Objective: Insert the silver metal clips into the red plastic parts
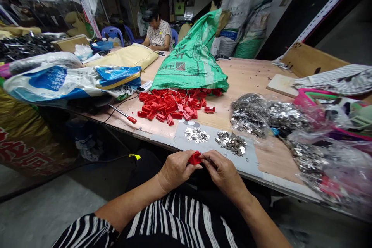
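Observation:
A small red plastic part [194, 158] is held in front of my body, just off the table's near edge. My left hand [178, 168] pinches it from the left between thumb and fingers. From the other side, my right hand [221, 169] is closed at the part's right end; whether a small metal piece sits between its fingertips is too small to tell. Beyond my hands, two small piles of flat metal pieces, a brighter pile [197, 135] and a darker pile [231, 142], lie on a grey sheet [181, 143]. Behind them spreads a heap of similar red parts [165, 104].
A green woven sack [188, 66] stands behind the red heap. Clear bags of metal pieces [250, 114] and a pink basket [305, 102] are at right. A red-handled tool [128, 116] juts over the left edge near a blue-white bag [58, 81]. Across the table sits another person [161, 33].

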A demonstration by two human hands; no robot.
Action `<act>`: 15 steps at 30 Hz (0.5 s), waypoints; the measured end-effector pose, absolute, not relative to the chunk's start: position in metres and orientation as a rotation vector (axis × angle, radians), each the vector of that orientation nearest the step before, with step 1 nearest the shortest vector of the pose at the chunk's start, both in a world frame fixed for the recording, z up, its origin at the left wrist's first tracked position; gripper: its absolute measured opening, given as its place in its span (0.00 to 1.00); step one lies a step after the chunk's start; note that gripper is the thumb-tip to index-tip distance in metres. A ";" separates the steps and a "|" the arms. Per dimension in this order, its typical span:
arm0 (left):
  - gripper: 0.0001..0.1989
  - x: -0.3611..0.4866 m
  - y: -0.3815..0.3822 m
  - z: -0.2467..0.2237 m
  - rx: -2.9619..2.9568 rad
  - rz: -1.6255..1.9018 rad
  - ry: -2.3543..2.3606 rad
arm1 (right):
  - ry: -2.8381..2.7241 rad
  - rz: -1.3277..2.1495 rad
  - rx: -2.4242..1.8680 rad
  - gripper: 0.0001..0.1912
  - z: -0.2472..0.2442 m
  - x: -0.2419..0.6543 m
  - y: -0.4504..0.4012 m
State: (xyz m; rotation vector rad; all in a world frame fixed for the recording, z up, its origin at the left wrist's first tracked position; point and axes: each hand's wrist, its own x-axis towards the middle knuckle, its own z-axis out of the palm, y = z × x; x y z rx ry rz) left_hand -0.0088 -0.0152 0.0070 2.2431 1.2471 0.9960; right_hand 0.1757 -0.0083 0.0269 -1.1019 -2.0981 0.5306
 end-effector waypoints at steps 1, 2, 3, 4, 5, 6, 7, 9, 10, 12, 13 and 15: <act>0.15 -0.009 -0.016 0.007 2.239 1.009 1.235 | -2.088 0.541 -1.104 0.09 0.026 0.176 -0.008; 0.15 -0.009 -0.017 0.007 2.237 1.018 1.220 | -2.077 0.552 -1.112 0.08 0.025 0.176 -0.008; 0.15 -0.009 -0.017 0.007 2.234 1.026 1.204 | -2.066 0.562 -1.125 0.08 0.024 0.176 -0.007; 0.15 -0.009 -0.018 0.007 2.229 1.033 1.191 | -2.056 0.574 -1.141 0.07 0.024 0.176 -0.007; 0.15 -0.009 -0.019 0.007 2.222 1.039 1.185 | -2.048 0.586 -1.155 0.07 0.023 0.176 -0.007; 0.15 -0.009 -0.020 0.007 2.214 1.042 1.185 | -2.044 0.599 -1.167 0.06 0.023 0.177 -0.007; 0.15 -0.009 -0.020 0.006 2.204 1.043 1.194 | -2.042 0.611 -1.176 0.06 0.023 0.177 -0.007; 0.14 -0.009 -0.020 0.006 2.194 1.044 1.220 | -2.044 0.630 -1.188 0.06 0.023 0.178 -0.007; 0.13 -0.009 -0.020 0.006 2.194 1.040 1.231 | -2.048 0.634 -1.191 0.06 0.024 0.178 -0.007; 0.12 -0.009 -0.020 0.006 2.199 1.029 1.245 | -2.051 0.629 -1.197 0.06 0.025 0.178 -0.007; 0.12 -0.008 -0.020 0.006 2.203 1.026 1.248 | -2.050 0.625 -1.201 0.06 0.026 0.178 -0.007; 0.12 -0.008 -0.020 0.007 2.213 1.030 1.246 | -2.042 0.622 -1.219 0.06 0.026 0.178 -0.006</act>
